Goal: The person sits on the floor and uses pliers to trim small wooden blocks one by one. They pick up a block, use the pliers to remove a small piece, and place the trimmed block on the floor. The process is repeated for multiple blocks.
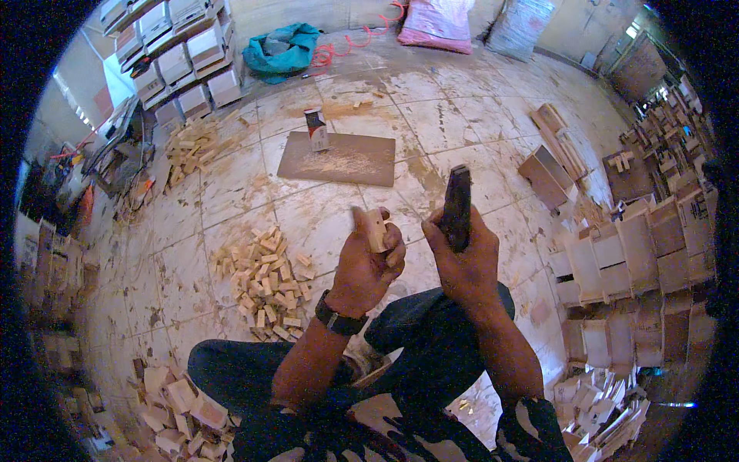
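Note:
Between the thumb and fingers of my left hand [368, 266] is a small pale wooden block [376, 230], held upright with a dark spot near its top. My right hand [469, 262] grips a dark, long, narrow tool [458, 208] that points up and away from me; its exact kind I cannot make out. The two hands are apart, above my crossed legs. Past them on the floor lies a brown board [362, 165] scattered with shavings, and a small white, red and dark box [316, 129] stands on it. A pile of small wooden blocks [269, 281] lies left of my left hand.
More wood pieces are heaped at the lower left [185, 408] and far left [192, 146]. Stacked wooden boxes [639, 246] line the right side. A teal sack [281, 54], a red coiled hose [331, 54] and a pink sack [436, 25] are at the back.

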